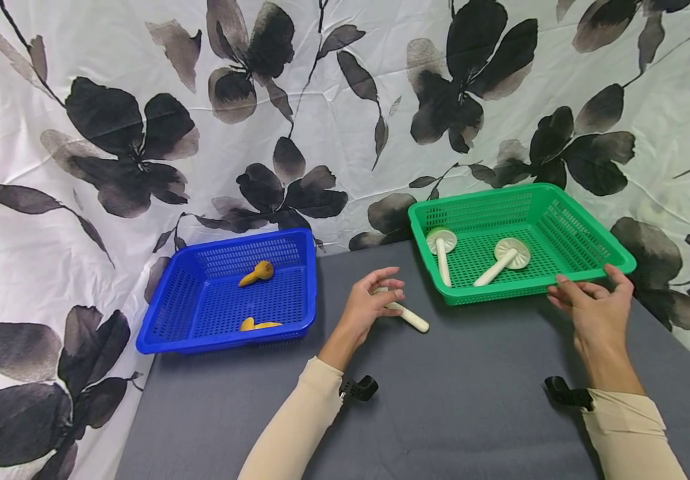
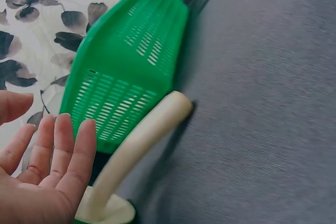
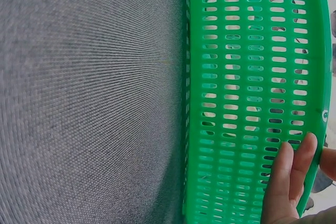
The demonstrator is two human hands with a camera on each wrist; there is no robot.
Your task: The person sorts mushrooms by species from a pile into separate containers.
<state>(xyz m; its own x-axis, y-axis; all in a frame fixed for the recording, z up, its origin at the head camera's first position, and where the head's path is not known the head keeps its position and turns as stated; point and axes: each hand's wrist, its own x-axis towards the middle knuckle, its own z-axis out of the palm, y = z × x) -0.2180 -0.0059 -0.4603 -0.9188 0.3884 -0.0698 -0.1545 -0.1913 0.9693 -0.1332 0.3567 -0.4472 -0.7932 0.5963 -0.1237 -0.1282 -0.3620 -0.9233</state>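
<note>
My left hand (image 1: 364, 305) is over the table beside a toy mushroom (image 1: 413, 320) with a long pale stem. In the left wrist view its fingers (image 2: 64, 145) are spread and hold nothing; the mushroom stem (image 2: 144, 137) lies just past them, and its cap is partly out of frame. With thumb and fingers, my right hand (image 1: 599, 313) pinches the near rim of a green basket (image 1: 501, 291), towards its right corner. Inside that basket lie two pale mushrooms, one mushroom (image 1: 444, 267) by the left wall and another mushroom (image 1: 511, 255) near the middle.
A blue basket (image 1: 147, 337) stands at the left of the grey table (image 1: 441, 413). It contains a yellow-brown mushroom-like piece (image 1: 257, 273) and a yellow piece (image 1: 249, 325) partly hidden by the near wall. Behind both baskets hangs a floral cloth (image 1: 345, 120).
</note>
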